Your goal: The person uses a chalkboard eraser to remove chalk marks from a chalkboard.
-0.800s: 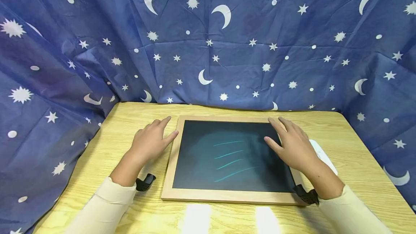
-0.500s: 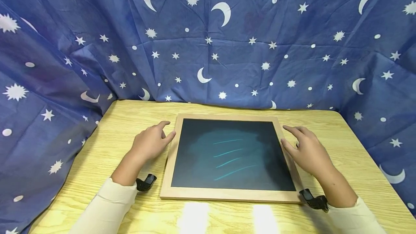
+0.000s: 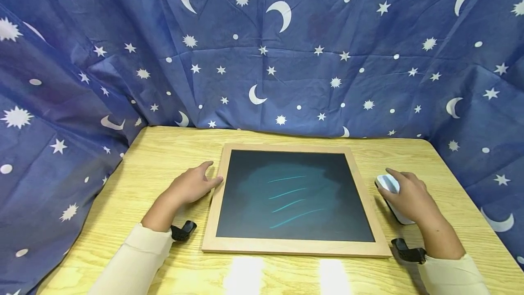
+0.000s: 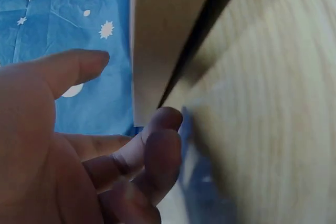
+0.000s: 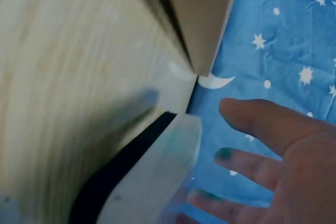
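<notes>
A chalkboard (image 3: 254, 222) in a light wooden frame (image 3: 294, 245) lies on the table, with several short teal strokes and a teal smear on its dark face. To its right is an eraser (image 3: 390, 183) with a white top and black underside. My right hand (image 3: 413, 197) hovers over the eraser and partly hides it; in the right wrist view the spread fingers stand apart from it, with green marks on two fingertips. My left hand (image 3: 190, 186) is beside the frame's left edge, thumb tip at the wood, fingers loosely bent and holding nothing.
A light wood-grain table (image 3: 163, 149) bears everything. Blue curtain cloth (image 3: 311, 81) with white moons and stars hangs along the back and both sides. Black straps with camera mounts (image 3: 183, 231) sit at both wrists.
My right hand has moved right, from over the chalkboard's right side to above the eraser. My left hand has lowered slightly beside the frame. The chalk strokes look the same.
</notes>
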Motion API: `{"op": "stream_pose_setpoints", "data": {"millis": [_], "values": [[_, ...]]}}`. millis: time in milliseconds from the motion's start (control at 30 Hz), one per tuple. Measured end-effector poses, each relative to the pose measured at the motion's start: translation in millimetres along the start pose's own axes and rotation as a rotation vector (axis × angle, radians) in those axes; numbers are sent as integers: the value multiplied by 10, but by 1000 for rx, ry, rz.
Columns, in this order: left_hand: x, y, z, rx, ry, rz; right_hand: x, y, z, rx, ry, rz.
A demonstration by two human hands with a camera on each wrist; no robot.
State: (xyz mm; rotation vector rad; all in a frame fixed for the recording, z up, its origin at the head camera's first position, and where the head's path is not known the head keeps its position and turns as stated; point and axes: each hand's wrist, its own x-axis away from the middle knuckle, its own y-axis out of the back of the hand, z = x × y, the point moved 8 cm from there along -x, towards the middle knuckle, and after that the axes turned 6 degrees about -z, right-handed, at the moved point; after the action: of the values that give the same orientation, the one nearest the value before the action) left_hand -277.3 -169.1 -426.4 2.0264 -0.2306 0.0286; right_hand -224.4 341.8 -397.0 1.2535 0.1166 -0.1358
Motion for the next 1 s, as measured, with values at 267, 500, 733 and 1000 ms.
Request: {"op": "stream_pose_setpoints", "data": {"millis": [267, 500, 733, 1000], "values": [[5, -129, -23, 233, -48, 96, 28, -115, -160, 27, -35, 91], [-7, -175, -47, 269, -78, 104, 18, -157, -210, 25, -24, 110], [-32, -196, -43, 283, -78, 104, 6, -179, -249, 34, -36, 139], [-27, -205, -36, 274, -77, 96, 19, -204, -271, 26, -37, 143]]}}
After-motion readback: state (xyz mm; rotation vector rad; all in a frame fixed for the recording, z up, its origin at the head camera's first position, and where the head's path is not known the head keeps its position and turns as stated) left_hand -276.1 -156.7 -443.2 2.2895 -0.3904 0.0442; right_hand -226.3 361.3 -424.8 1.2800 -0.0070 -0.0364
